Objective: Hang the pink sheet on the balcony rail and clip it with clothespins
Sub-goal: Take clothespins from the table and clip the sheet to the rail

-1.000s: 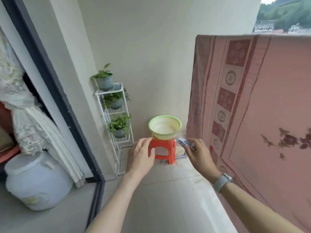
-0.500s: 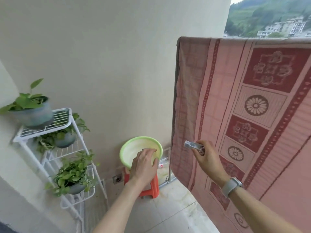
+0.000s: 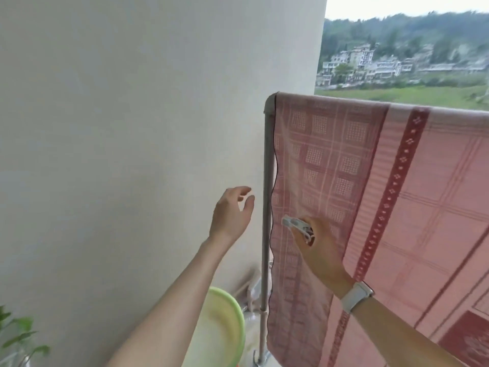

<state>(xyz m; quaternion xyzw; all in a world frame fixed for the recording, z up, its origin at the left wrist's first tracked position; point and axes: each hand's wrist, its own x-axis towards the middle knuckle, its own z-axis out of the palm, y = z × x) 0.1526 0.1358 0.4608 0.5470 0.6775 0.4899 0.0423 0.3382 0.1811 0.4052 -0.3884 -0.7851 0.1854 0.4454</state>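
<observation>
The pink patterned sheet (image 3: 370,181) hangs draped over the balcony rail (image 3: 269,104), covering it from its left corner to the right edge of view. My right hand (image 3: 320,250), with a white watch on the wrist, is shut on a pale clear clothespin (image 3: 296,226) in front of the sheet's left part. My left hand (image 3: 232,213) is raised with fingers apart and holds nothing, just left of the rail's upright post (image 3: 267,207).
A plain cream wall (image 3: 132,128) fills the left. A green basin (image 3: 225,327) sits low beside the post's foot. Plant leaves (image 3: 16,337) show at the bottom left. Hills and buildings lie beyond the rail.
Both hands have risen from near the basin and stool toward the rail's left corner. My view has tilted up and moved closer; the clothespin stays in my right hand.
</observation>
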